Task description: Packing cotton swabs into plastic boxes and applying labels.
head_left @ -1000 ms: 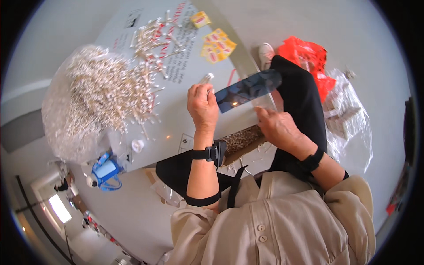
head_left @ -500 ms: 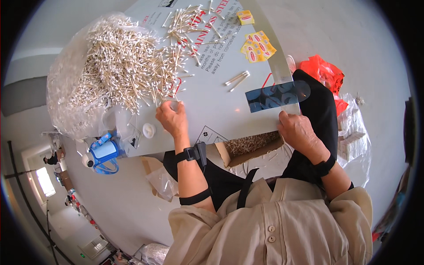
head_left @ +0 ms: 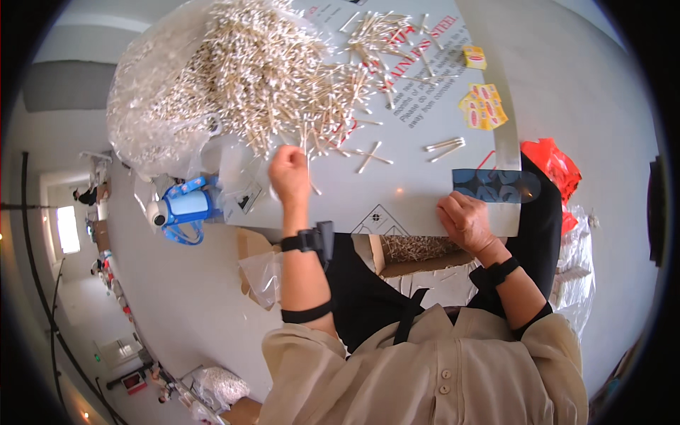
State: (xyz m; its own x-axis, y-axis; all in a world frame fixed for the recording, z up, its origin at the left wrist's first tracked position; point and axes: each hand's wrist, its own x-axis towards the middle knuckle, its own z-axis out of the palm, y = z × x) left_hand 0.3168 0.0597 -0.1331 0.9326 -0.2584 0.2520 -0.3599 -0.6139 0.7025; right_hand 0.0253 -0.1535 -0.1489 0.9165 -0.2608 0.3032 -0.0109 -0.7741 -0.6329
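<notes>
A large heap of cotton swabs [head_left: 265, 78] spills from a clear plastic bag [head_left: 145, 106] on the metal-topped table. At the heap's near edge is my left hand [head_left: 289, 173], its fingers closed; a loose swab [head_left: 314, 180] lies right beside them, and I cannot tell whether they grip it. Two crossed swabs [head_left: 371, 157] lie to its right. My right hand [head_left: 464, 218] is closed above the table's near edge, just below a dark translucent strip with round shapes [head_left: 489, 185]. Whatever its fingers may hold is hidden. Several swabs [head_left: 445, 147] lie together beyond the strip.
Yellow packets [head_left: 484, 106] lie at the table's right side. A blue bottle [head_left: 188, 205] stands at the left edge. Below the near edge sits a cardboard box [head_left: 414, 265] with swab-like sticks. A red bag [head_left: 552, 170] and wrapped white packs [head_left: 574, 262] are at right.
The view has shifted. Two crossed swabs and one loose swab now lie apart from the heap near my left hand, whose fingers have curled in. My right hand has moved left along the table edge.
</notes>
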